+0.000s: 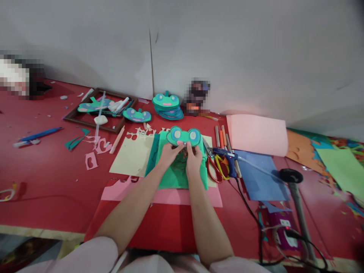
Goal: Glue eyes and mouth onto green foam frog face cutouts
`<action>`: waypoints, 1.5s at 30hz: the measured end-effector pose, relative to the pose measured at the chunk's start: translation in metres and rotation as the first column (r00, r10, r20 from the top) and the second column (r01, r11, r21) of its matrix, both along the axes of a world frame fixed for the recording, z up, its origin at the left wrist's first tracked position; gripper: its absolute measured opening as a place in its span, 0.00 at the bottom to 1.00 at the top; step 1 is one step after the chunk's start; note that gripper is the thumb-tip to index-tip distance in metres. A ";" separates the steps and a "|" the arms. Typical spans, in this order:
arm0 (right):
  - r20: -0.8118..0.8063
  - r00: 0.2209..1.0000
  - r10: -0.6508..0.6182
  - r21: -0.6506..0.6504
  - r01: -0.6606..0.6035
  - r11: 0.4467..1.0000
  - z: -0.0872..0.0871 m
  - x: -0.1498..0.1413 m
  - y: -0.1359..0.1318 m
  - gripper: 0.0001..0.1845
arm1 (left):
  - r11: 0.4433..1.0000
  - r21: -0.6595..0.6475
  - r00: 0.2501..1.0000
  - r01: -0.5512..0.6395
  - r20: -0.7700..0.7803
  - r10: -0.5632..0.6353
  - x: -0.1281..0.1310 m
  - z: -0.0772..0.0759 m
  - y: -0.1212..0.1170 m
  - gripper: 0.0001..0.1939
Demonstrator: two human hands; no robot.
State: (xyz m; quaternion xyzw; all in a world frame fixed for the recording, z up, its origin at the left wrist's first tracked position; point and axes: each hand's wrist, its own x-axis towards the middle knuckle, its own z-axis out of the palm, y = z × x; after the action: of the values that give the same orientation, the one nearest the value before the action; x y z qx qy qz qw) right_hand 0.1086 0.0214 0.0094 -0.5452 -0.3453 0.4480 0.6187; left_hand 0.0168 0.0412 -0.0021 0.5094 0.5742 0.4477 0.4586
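Note:
Both my left hand (170, 154) and my right hand (194, 156) pinch the lower edge of a green felt frog face (184, 136) with big blue-ringed eyes and a pink mouth. It is held up over green felt sheets (170, 184) in the middle of the table. Thumbs and fingertips meet close together at its centre. Whether a small piece sits between them I cannot make out. Just right of my right hand lie red-handled scissors (214, 170), yellow-handled scissors (222, 167) and a blue glue gun (231, 163).
Finished frog faces (167, 104) are stacked by the wall. A brown frame (71, 116) holds pens and another frog. Pink felt (257, 134), blue felt (258, 178) and a purple power strip (284, 231) with cables lie right. A black-headed stand (297, 201) rises there. Scraps (91, 160) lie left.

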 end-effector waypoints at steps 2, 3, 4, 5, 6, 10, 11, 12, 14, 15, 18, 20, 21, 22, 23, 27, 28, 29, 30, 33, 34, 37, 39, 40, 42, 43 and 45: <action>-0.002 1.000 0.007 0.002 -0.007 1.000 0.002 -0.001 0.000 0.13 | 1.000 0.004 1.000 -0.013 0.002 0.013 0.000 -0.001 0.000 0.16; 0.007 1.000 0.009 0.000 -0.009 1.000 0.002 -0.001 0.000 0.13 | 1.000 0.013 1.000 -0.019 0.003 0.019 0.000 -0.001 -0.001 0.16; 0.017 1.000 0.010 -0.003 -0.010 1.000 0.002 -0.001 0.000 0.13 | 1.000 0.022 1.000 -0.021 0.002 0.021 0.000 -0.001 -0.001 0.15; 0.026 1.000 0.011 -0.006 -0.011 1.000 0.002 -0.001 -0.001 0.13 | 0.999 0.030 1.000 -0.023 -0.003 0.023 0.001 -0.001 -0.001 0.15; 0.034 0.999 0.010 -0.008 -0.010 1.000 0.002 0.000 -0.001 0.13 | 0.999 0.035 1.000 -0.023 -0.010 0.023 0.001 -0.001 -0.002 0.15; 0.072 0.997 0.000 -0.004 0.000 1.000 -0.001 0.002 0.000 0.14 | 0.999 0.050 0.999 -0.007 -0.042 0.009 0.003 0.002 -0.003 0.14; 0.088 0.996 -0.005 -0.003 0.006 1.000 -0.002 0.003 0.000 0.14 | 0.998 0.054 0.999 -0.010 -0.036 0.012 0.003 0.002 -0.003 0.14; 0.101 0.995 -0.011 -0.002 0.012 1.000 -0.002 0.003 0.000 0.15 | 0.998 0.057 1.000 -0.018 -0.023 0.019 0.004 0.002 -0.003 0.15; 0.103 0.994 -0.019 -0.002 0.019 1.000 -0.003 0.003 0.000 0.15 | 0.998 0.051 0.999 -0.041 0.010 0.041 0.004 0.001 -0.003 0.15; 0.089 0.996 -0.021 -0.004 0.021 1.000 -0.003 0.002 0.000 0.16 | 0.998 0.041 0.998 -0.055 0.026 0.054 0.004 0.000 -0.002 0.16; 0.021 1.000 -0.009 -0.005 0.009 1.000 -0.003 0.001 0.001 0.16 | 0.996 -0.002 0.994 -0.088 0.068 0.088 0.004 -0.003 -0.002 0.17; -0.025 1.000 0.000 0.003 0.000 1.000 -0.003 0.001 0.001 0.16 | 0.995 -0.007 0.988 -0.103 0.113 0.103 0.005 -0.005 -0.002 0.17; -0.044 0.999 0.005 0.005 -0.005 1.000 -0.003 0.001 0.001 0.15 | 0.994 0.000 0.985 -0.108 0.137 0.107 0.005 -0.006 -0.002 0.16; -0.061 0.998 0.009 0.006 -0.009 1.000 -0.004 0.001 0.002 0.15 | 0.994 0.010 0.982 -0.109 0.159 0.106 0.005 -0.006 -0.002 0.16; -0.076 0.997 0.011 0.006 -0.010 1.000 -0.005 0.001 0.002 0.15 | 0.994 0.020 0.979 -0.108 0.175 0.103 0.006 -0.005 -0.002 0.15; -0.095 0.995 0.006 0.002 -0.005 1.000 -0.009 0.003 0.003 0.15 | 0.995 0.036 0.983 -0.092 0.161 0.085 0.006 0.000 -0.003 0.15; -0.096 0.995 0.002 0.000 -0.002 1.000 -0.010 0.004 0.003 0.15 | 0.996 0.034 0.987 -0.087 0.135 0.082 0.006 0.002 -0.003 0.14; -0.098 0.995 -0.002 -0.002 0.002 1.000 -0.011 0.004 0.004 0.15 | 0.996 0.030 0.992 -0.080 0.103 0.076 0.006 0.003 -0.003 0.14; -0.102 0.995 -0.005 -0.003 0.005 1.000 -0.011 0.005 0.004 0.15 | 0.997 0.028 0.995 -0.066 0.071 0.064 0.005 0.004 -0.003 0.14; -0.108 0.994 -0.005 -0.001 0.005 1.000 -0.012 0.005 0.004 0.15 | 0.999 0.036 1.000 -0.016 0.002 0.016 0.005 0.007 -0.004 0.14; -0.104 0.995 -0.003 0.000 0.003 1.000 -0.011 0.005 0.004 0.15 | 0.999 0.044 1.000 -0.008 -0.008 0.009 0.005 0.007 -0.005 0.14; -0.095 0.995 -0.002 0.003 0.003 1.000 -0.011 0.005 0.004 0.14 | 0.998 0.064 1.000 -0.013 -0.024 0.015 0.005 0.006 -0.005 0.13; -0.101 0.995 -0.003 0.005 0.003 1.000 -0.012 0.005 0.004 0.14 | 0.997 0.069 0.999 -0.015 -0.033 0.017 0.005 0.006 -0.005 0.12; -0.103 0.995 -0.003 0.007 0.004 1.000 -0.012 0.005 0.004 0.14 | 0.997 0.070 0.999 -0.019 -0.036 0.021 0.004 0.005 -0.005 0.12; -0.095 0.995 -0.004 0.011 0.005 1.000 -0.012 0.005 0.004 0.14 | 0.997 0.068 0.999 -0.023 -0.039 0.025 0.004 0.005 -0.004 0.12; -0.086 0.996 -0.003 0.013 0.005 1.000 -0.012 0.005 0.004 0.14 | 0.998 0.065 0.999 -0.023 -0.039 0.026 0.004 0.004 -0.004 0.12; -0.066 0.998 -0.002 0.013 0.003 1.000 -0.011 0.004 0.004 0.14 | 0.998 0.060 0.999 -0.021 -0.037 0.023 0.004 0.005 -0.004 0.13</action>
State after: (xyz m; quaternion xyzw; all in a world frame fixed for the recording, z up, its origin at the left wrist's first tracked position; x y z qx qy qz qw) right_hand 0.1129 0.0254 -0.0015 -0.5264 -0.3268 0.4626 0.6341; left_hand 0.0207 0.0374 0.0024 0.5249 0.5745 0.4600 0.4275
